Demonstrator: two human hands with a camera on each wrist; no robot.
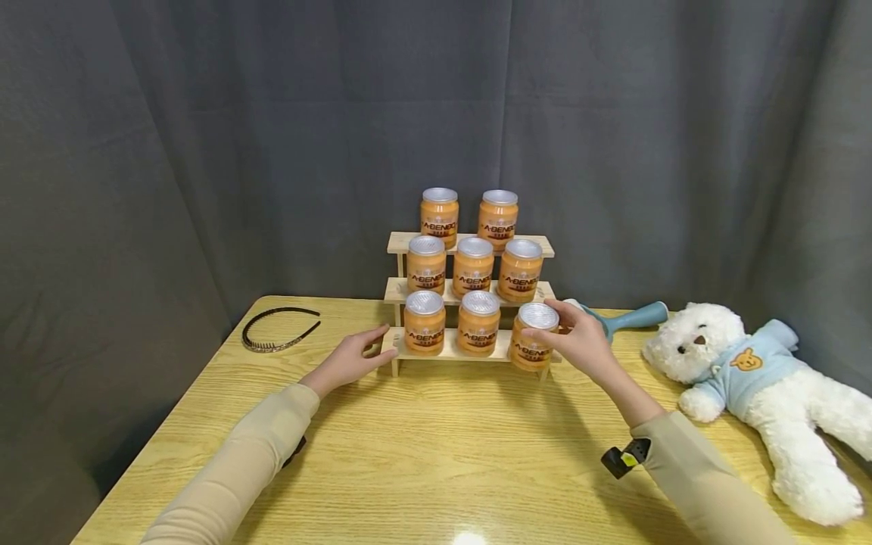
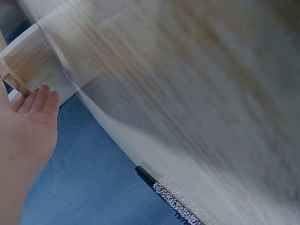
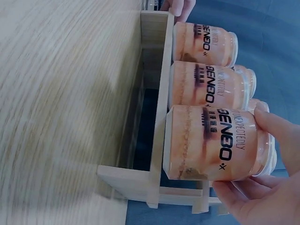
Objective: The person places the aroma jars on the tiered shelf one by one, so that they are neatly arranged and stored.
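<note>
A three-tier wooden stand [image 1: 450, 353] carries orange cans with silver lids: two on the top tier, three on the middle and three at the bottom. At the bottom right, my right hand [image 1: 581, 338] grips a can [image 1: 531, 352], thumb and fingers round its upper part. In the right wrist view this can [image 3: 211, 145] stands at the stand's front edge, slightly tilted. My left hand [image 1: 350, 359] holds the left end of the bottom tier between thumb and fingers. The left wrist view has the fingertips of that hand [image 2: 30, 126] against the wood.
A black headband [image 1: 272, 346] lies at the table's left edge. Behind my right hand is a blue-green handled object [image 1: 640, 316], partly hidden. A white teddy bear [image 1: 770, 386] in a light blue top lies on the right. Dark curtains [image 1: 306, 151] hang behind the table.
</note>
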